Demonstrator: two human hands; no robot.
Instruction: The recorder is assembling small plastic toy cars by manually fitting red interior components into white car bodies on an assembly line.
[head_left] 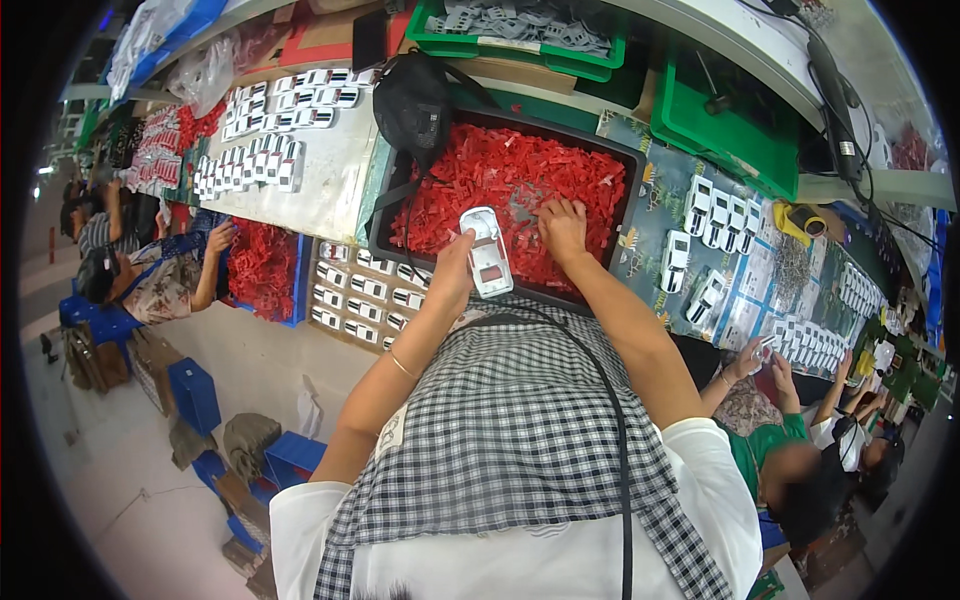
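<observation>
My left hand (456, 268) is closed around a white toy car shell (487, 252), holding it over the near edge of a black tray (632, 190). The shell has openings through which red shows. Loose red plastic parts (480, 160) fill the tray, with a small patch of grey parts (524, 202) among them. At that patch, my right hand (563, 226) reaches into the pile with bent fingers. The fingertips are down among the parts, and what they pinch cannot be made out.
White toy cars stand in rows on the left board (340, 190) and the right tabletop (650, 250). Green bins (725, 130) sit at the back, one with grey parts. A black pouch (412, 105) hangs over the tray's far left corner. Co-workers sit on both sides.
</observation>
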